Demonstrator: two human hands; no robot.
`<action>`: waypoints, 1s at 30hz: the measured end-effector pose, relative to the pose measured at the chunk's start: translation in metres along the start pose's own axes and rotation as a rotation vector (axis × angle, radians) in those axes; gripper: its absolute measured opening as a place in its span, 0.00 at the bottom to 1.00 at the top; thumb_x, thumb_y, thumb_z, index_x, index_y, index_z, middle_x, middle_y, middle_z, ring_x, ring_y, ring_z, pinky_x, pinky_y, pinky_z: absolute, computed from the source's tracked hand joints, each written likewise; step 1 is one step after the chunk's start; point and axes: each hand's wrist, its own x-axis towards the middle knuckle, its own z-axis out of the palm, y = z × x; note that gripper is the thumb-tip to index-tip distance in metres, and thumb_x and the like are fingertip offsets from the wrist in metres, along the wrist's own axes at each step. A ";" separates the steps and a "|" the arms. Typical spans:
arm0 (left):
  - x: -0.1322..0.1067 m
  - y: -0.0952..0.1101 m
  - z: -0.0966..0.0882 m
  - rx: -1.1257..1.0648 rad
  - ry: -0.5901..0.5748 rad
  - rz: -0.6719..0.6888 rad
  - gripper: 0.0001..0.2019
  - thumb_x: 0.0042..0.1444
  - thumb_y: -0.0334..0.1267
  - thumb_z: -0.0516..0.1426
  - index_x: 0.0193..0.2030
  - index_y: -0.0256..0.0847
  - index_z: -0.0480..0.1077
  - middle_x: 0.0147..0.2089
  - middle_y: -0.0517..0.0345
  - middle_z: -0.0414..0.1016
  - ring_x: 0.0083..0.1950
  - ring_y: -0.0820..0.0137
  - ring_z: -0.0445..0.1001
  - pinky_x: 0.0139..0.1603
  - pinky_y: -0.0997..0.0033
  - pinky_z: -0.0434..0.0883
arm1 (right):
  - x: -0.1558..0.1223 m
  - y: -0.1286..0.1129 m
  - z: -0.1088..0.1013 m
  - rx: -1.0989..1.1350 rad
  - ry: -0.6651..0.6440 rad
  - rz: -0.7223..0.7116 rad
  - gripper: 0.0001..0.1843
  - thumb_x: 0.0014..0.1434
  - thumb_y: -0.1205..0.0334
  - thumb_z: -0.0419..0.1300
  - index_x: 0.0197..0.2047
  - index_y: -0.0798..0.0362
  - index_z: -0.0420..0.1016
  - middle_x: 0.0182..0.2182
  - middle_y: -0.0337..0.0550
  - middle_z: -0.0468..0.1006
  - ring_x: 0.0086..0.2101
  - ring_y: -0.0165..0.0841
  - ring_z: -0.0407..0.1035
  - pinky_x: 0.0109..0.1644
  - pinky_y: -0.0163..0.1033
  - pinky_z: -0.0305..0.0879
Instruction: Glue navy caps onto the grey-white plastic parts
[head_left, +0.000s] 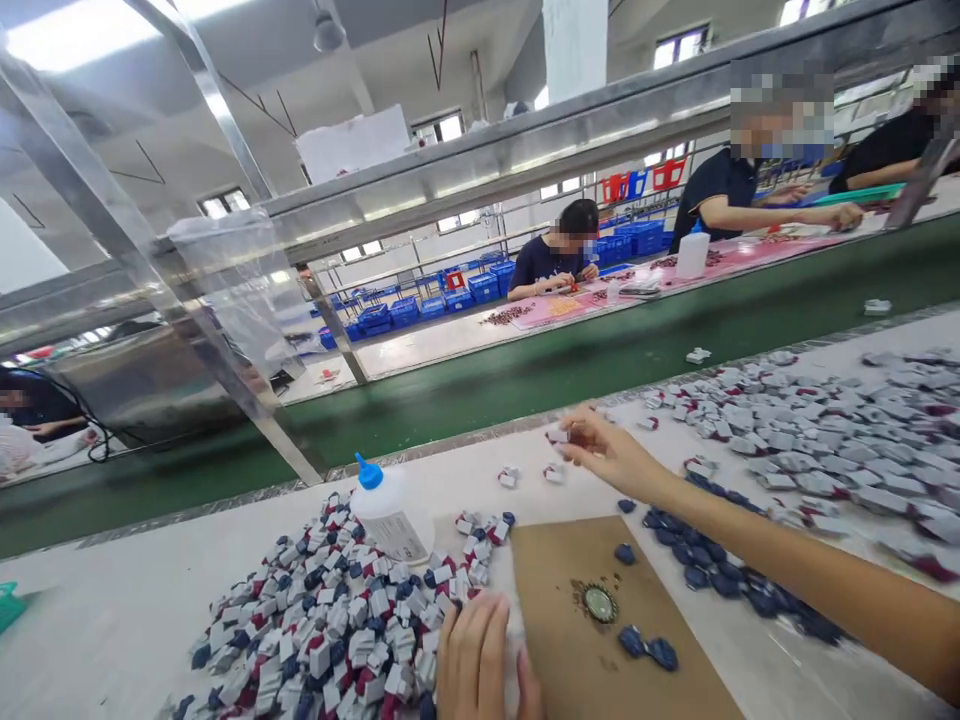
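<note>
My right hand [606, 452] reaches out over the white table, its fingers pinched on a small white and red piece [558, 435] at the table's far edge. My left hand [482, 657] rests at the near edge with fingers curled down beside a heap of small white, red and blue pieces [330, 620]. I cannot see what the left hand holds, if anything. Between the hands lies a brown cardboard sheet [592, 640] with a small round metal cap [600, 603] and a few blue pieces [649, 650] on it.
A white glue bottle with a blue tip [388, 515] stands in the heap. A large spread of grey-white pieces [832, 440] covers the table's right. A row of dark blue pieces [712, 570] lies under my right forearm. A green conveyor belt [525, 375] runs beyond; other people work at far tables.
</note>
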 end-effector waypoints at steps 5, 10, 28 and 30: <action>0.019 0.073 0.022 -0.820 -0.361 -0.750 0.24 0.55 0.45 0.54 0.58 0.41 0.62 0.51 0.45 0.73 0.44 0.63 0.76 0.33 0.70 0.74 | -0.104 -0.063 -0.005 0.350 -0.059 -0.068 0.10 0.59 0.59 0.55 0.43 0.52 0.64 0.36 0.43 0.74 0.33 0.30 0.71 0.36 0.36 0.69; 0.015 0.084 0.015 -0.947 -0.427 -0.987 0.17 0.46 0.45 0.62 0.40 0.37 0.72 0.37 0.50 0.77 0.32 0.67 0.76 0.23 0.76 0.71 | -0.140 -0.051 -0.020 0.030 0.045 -0.144 0.12 0.59 0.60 0.54 0.46 0.50 0.70 0.45 0.48 0.72 0.45 0.36 0.67 0.40 0.38 0.68; -0.014 0.034 -0.010 -1.024 -0.171 -1.153 0.13 0.47 0.44 0.62 0.36 0.39 0.69 0.21 0.66 0.64 0.19 0.81 0.62 0.16 0.84 0.57 | -0.139 0.027 -0.033 -0.862 -0.400 -0.231 0.11 0.57 0.73 0.50 0.36 0.54 0.72 0.32 0.47 0.73 0.32 0.36 0.68 0.26 0.36 0.58; -0.014 0.032 -0.011 -1.078 -0.160 -1.159 0.12 0.47 0.43 0.62 0.35 0.39 0.70 0.21 0.67 0.62 0.19 0.83 0.59 0.16 0.85 0.55 | -0.136 0.028 -0.033 -0.874 -0.407 -0.262 0.15 0.53 0.79 0.47 0.35 0.56 0.71 0.31 0.48 0.73 0.32 0.37 0.68 0.25 0.36 0.56</action>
